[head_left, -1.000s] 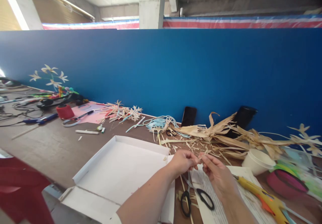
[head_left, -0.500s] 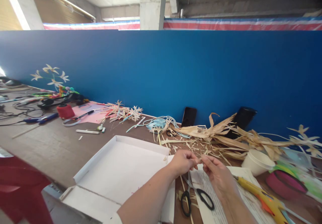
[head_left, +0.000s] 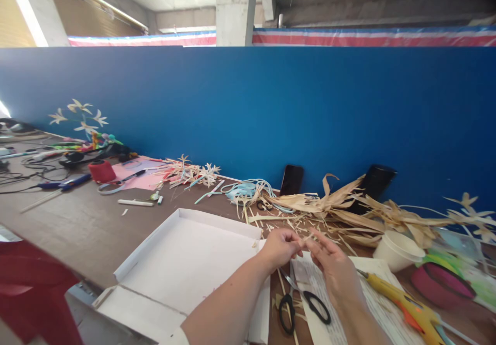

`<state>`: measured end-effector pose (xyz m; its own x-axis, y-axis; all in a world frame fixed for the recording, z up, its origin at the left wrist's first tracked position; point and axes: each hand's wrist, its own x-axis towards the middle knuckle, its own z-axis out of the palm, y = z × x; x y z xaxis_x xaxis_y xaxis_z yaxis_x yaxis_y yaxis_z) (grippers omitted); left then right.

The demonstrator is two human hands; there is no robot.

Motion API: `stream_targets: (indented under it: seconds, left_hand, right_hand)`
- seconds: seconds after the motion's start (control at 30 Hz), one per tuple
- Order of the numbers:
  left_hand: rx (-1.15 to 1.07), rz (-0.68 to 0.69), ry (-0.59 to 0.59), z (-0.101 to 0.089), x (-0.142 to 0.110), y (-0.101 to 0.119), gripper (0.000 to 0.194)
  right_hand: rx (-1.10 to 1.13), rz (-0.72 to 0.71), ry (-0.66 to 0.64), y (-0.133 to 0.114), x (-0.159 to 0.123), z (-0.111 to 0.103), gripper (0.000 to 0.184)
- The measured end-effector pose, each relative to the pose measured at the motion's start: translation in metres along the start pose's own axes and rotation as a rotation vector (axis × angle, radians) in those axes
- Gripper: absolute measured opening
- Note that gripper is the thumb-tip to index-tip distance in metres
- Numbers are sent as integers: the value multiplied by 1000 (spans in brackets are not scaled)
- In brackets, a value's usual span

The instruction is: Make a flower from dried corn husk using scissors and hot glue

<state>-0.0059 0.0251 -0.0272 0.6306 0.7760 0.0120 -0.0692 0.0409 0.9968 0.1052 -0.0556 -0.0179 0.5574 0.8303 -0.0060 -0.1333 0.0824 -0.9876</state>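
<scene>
Lying at nine o'clock from the left hand (head_left: 279,250), the white box (head_left: 166,262) has a pale scrap (head_left: 254,244) inside. That hand pinches a tiny pale strip (head_left: 305,240), probably light, soft and easily torn, best taken by its ends. At three o'clock, the right hand (head_left: 335,265) has fingers slightly parted; whether it grips the strip, I cannot tell. Beyond, the white cup's (head_left: 395,254) inside is mostly hidden.

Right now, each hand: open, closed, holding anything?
Left hand: closed in a pinch; anything held is too small to identify.
Right hand: fingers loosely extended; whether it grips anything cannot be told.
</scene>
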Motion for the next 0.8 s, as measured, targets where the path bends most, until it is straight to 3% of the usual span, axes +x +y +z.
stream_targets:
  seconds: [0.13,0.27,0.4,0.53,0.8]
  left_hand:
    - [-2,-1,-3,1,0,-1,22]
    - [-2,8,7,2,-3,4,21]
    - [-3,31,35,1,-4,8,23]
    - [83,53,46,1,-4,7,24]
    - [177,68,13,4,-7,5,27]
  right_hand:
    - [11,0,-23,-8,-4,4,85]
    - [41,113,-62,-16,-8,7,90]
    - [66,176,-49,-14,-8,3,73]
    - [59,146,-77,-4,-2,-4,52]
    - [88,90,-26,8,10,-4,32]
